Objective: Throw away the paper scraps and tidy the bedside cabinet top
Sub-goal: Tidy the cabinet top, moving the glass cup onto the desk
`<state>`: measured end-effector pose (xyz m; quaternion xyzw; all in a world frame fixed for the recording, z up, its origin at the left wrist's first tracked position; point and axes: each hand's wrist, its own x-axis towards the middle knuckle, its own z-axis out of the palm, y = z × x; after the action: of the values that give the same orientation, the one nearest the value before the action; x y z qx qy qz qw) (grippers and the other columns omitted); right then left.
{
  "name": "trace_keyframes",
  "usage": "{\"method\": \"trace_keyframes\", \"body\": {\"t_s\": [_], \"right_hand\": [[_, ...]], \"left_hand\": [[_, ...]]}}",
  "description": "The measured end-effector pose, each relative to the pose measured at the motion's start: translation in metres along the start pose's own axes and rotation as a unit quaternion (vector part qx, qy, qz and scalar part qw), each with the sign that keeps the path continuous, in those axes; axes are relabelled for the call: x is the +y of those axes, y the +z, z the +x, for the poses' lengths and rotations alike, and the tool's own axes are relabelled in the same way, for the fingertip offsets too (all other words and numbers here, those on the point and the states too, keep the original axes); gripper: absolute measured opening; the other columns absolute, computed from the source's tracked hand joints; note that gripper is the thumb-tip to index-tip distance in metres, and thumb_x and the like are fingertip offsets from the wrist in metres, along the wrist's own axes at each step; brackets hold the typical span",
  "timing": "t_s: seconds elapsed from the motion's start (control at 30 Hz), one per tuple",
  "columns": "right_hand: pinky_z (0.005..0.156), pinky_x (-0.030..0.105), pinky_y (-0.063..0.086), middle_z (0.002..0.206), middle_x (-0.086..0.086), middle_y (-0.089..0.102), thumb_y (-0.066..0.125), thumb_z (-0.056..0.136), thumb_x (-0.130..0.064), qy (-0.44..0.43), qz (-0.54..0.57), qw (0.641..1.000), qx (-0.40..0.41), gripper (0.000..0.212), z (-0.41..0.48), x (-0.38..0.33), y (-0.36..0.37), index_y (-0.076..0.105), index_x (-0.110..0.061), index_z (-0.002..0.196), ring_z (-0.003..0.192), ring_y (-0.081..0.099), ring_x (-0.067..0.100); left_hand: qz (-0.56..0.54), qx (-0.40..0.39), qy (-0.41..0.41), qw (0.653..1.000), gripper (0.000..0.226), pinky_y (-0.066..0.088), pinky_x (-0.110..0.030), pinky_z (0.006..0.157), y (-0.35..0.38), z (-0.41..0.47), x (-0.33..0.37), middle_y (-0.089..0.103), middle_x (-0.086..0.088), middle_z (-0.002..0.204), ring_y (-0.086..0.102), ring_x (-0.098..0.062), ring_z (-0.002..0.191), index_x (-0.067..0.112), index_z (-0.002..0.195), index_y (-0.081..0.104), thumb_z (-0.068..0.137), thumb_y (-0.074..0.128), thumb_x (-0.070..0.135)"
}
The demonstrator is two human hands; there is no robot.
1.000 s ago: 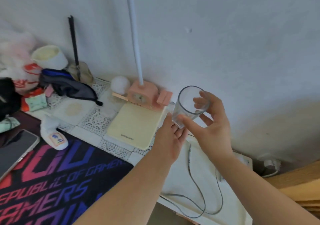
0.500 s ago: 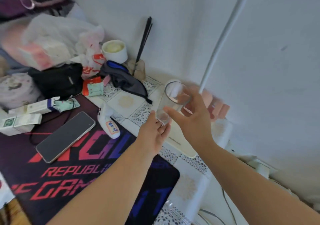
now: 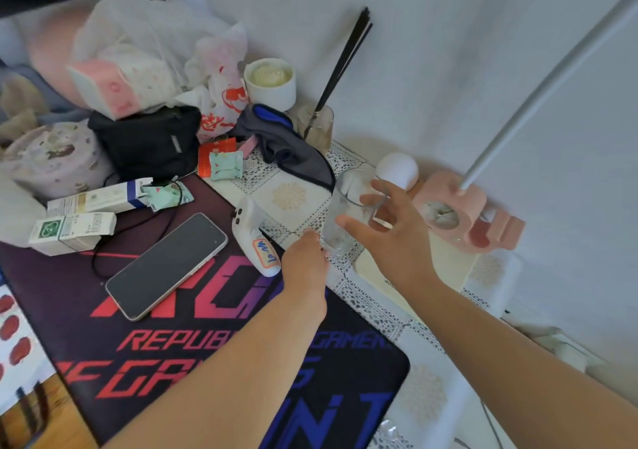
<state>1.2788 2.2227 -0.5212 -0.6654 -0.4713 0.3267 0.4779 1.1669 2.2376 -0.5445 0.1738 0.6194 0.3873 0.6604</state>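
Both hands meet around a clear drinking glass [image 3: 348, 210] over the patterned white top of the bench [image 3: 293, 203]. The left hand [image 3: 303, 258] cups the base of the glass from below, fingers curled against it. The right hand [image 3: 390, 238] has its fingers spread wide around the upper part, thumb on the near side and fingertips hooked at the rim. I cannot tell whether the glass rests on the bench or is held just above it.

A white handheld device with an orange label [image 3: 255, 238] lies just beside the left hand, at the edge of a dark gaming mat [image 3: 179, 345]. A phone [image 3: 165, 265] lies face up on the mat. A pink clock [image 3: 459, 213] and a white ball [image 3: 397, 169] stand behind the glass against the wall. No loose paper scraps can be made out among the clutter at the back left.
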Motion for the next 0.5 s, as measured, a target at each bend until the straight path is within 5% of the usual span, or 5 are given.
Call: {"method": "trace_keyframes", "body": {"t_s": [0.17,0.33,0.5], "right_hand": [[0.09,0.02,0.05,0.107,-0.012,0.065,0.083,0.067,-0.031,-0.004,-0.022,1.0,-0.004,0.063,-0.002,-0.001,-0.003,0.053,-0.033,0.122,0.098,0.059,-0.005],[0.095,0.029,0.05,0.109,-0.011,0.065,0.083,0.066,-0.033,-0.003,-0.03,1.0,-0.008,0.072,-0.006,0.005,-0.005,0.05,-0.028,0.13,0.102,0.06,-0.001],[0.096,0.031,0.05,0.108,-0.014,0.064,0.081,0.067,-0.032,-0.021,-0.043,0.999,-0.011,0.063,-0.012,0.006,-0.004,0.048,-0.043,0.12,0.103,0.06,0.001]], "left_hand": [[0.055,0.038,0.018,0.998,0.037,0.044,-0.042,0.093,0.008,-0.005,-0.001,0.058,-0.023,0.128,0.054,-0.038,0.118,0.0,0.119,0.057,0.095,0.044,0.024],[0.037,0.012,0.075,0.996,0.037,0.036,-0.022,0.087,0.01,-0.007,-0.003,0.063,-0.001,0.124,0.055,-0.012,0.114,0.01,0.122,0.062,0.095,0.04,0.022],[0.033,-0.002,0.112,0.993,0.031,0.042,-0.015,0.069,0.012,-0.012,0.001,0.064,0.013,0.082,0.057,0.004,0.08,0.024,0.08,0.064,0.099,0.04,0.023]]}}
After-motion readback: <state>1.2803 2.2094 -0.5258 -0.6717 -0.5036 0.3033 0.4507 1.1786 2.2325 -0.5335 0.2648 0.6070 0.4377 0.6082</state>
